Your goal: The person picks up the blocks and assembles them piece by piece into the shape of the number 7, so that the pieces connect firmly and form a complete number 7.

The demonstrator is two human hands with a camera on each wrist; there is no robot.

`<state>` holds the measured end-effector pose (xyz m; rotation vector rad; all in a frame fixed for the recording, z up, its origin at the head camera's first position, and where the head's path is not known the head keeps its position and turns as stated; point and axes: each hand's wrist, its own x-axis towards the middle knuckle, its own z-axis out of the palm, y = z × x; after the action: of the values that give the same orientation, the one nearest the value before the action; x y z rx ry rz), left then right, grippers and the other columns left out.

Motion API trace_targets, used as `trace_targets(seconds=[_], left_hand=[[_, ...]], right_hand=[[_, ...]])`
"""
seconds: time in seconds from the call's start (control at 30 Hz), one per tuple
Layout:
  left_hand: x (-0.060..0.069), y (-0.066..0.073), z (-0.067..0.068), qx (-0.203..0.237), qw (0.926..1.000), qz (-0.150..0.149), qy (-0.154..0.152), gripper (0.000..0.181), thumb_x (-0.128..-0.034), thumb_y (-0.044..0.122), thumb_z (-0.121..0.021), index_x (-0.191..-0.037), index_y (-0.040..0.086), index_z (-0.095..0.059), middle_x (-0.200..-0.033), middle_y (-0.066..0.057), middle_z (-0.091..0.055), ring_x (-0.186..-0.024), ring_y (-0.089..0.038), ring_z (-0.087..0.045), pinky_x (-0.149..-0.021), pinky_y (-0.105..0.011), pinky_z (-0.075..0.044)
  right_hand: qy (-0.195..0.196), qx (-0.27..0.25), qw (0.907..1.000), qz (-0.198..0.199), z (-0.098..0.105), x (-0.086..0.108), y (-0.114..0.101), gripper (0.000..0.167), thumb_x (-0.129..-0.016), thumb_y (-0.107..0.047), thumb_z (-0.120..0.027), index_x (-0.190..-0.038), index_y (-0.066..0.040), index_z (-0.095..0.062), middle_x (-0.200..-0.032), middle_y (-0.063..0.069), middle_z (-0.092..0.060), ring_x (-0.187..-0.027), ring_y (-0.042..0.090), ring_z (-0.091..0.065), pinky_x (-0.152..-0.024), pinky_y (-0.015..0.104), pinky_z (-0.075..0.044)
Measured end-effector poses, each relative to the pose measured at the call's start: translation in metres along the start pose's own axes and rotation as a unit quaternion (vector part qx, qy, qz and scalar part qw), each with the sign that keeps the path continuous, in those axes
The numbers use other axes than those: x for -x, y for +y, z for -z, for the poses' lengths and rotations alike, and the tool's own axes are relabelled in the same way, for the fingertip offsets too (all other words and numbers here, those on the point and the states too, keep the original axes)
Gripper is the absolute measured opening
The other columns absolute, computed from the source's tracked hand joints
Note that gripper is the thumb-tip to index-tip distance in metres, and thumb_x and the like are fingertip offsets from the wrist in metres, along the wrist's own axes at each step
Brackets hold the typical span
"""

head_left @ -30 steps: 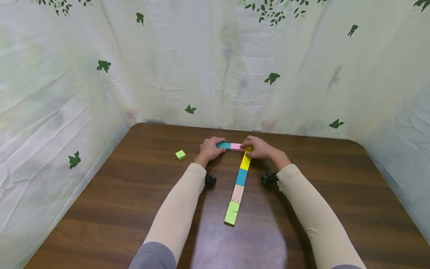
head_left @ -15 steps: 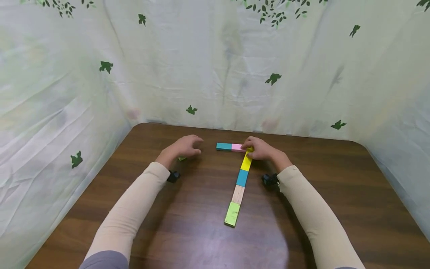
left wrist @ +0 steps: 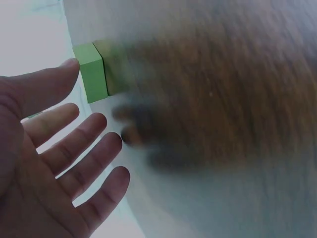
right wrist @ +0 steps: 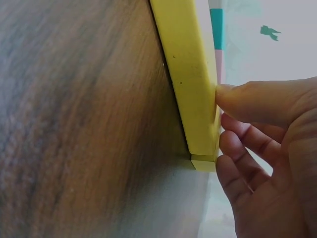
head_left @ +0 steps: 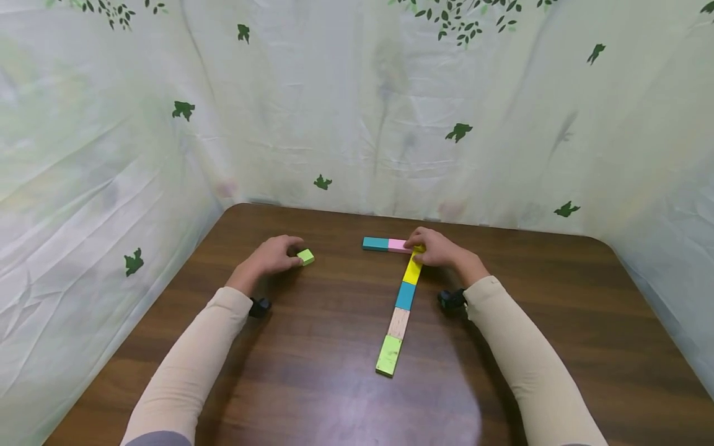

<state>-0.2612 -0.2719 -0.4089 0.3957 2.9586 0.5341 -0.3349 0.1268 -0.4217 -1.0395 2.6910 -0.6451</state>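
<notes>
A small lime-green block [head_left: 305, 257] lies on the table at the left. My left hand [head_left: 277, 253] is beside it, thumb at its near side; in the left wrist view the fingers of this hand [left wrist: 69, 148] are spread and loosely bent, apart from the green block [left wrist: 94, 74]. My right hand [head_left: 437, 248] holds the corner where two rows of blocks meet. In the right wrist view its thumb touches the long yellow block [right wrist: 190, 74], with the fingers of the right hand [right wrist: 267, 163] curled at the block's far side, their contact partly hidden.
From the yellow block, a slanting row runs toward me: a blue block [head_left: 405, 296], a bare wood block [head_left: 398, 323] and a lime-green block [head_left: 388, 355]. Leftward from the corner lie a pink block [head_left: 398, 246] and a teal block [head_left: 376, 243]. Behind the brown table [head_left: 312, 384] hangs a printed curtain [head_left: 357, 111].
My left hand has let go of the teal block and moved left to the small green block. The right hand stays at the yellow corner.
</notes>
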Motion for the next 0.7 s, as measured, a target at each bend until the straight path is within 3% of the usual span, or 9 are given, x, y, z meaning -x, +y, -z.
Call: trace_targets(seconds=[0.1, 0.33, 0.7], left_hand=[[-0.0021, 0.0014, -0.0004, 0.006, 1.0, 0.002, 0.002, 0.054, -0.09, 0.019, -0.067, -0.138, -0.001, -0.054, -0.131, -0.023, -0.063, -0.114, -0.036, -0.06, -0.099, -0.052, -0.047], [-0.0052, 0.0024, -0.0056, 0.001, 0.9993, -0.034, -0.018, 0.044, -0.0881, 0.006, -0.064, -0.132, 0.007, -0.064, -0.125, -0.021, -0.063, -0.108, -0.033, -0.058, -0.092, -0.047, -0.048], [-0.0052, 0.0022, -0.0091, 0.007, 0.9993, -0.036, -0.009, 0.043, -0.0866, -0.002, -0.062, -0.128, 0.008, -0.067, -0.12, -0.019, -0.063, -0.104, -0.032, -0.058, -0.088, -0.044, -0.048]], right_hand=[[0.002, 0.001, 1.0, 0.004, 0.0011, 0.0003, 0.0004, 0.038, -0.086, -0.005, -0.063, -0.123, -0.004, -0.069, -0.123, 0.015, -0.058, -0.113, 0.032, -0.054, -0.102, 0.05, -0.045], [-0.002, -0.001, 1.0, 0.003, -0.0004, 0.0001, 0.0002, 0.038, -0.086, -0.005, -0.063, -0.124, -0.004, -0.069, -0.123, 0.015, -0.058, -0.113, 0.032, -0.054, -0.102, 0.049, -0.045], [-0.001, -0.006, 0.9999, -0.013, 0.0007, -0.0007, 0.0008, 0.038, -0.086, -0.005, -0.064, -0.125, -0.005, -0.069, -0.123, 0.013, -0.058, -0.112, 0.03, -0.054, -0.102, 0.048, -0.046]])
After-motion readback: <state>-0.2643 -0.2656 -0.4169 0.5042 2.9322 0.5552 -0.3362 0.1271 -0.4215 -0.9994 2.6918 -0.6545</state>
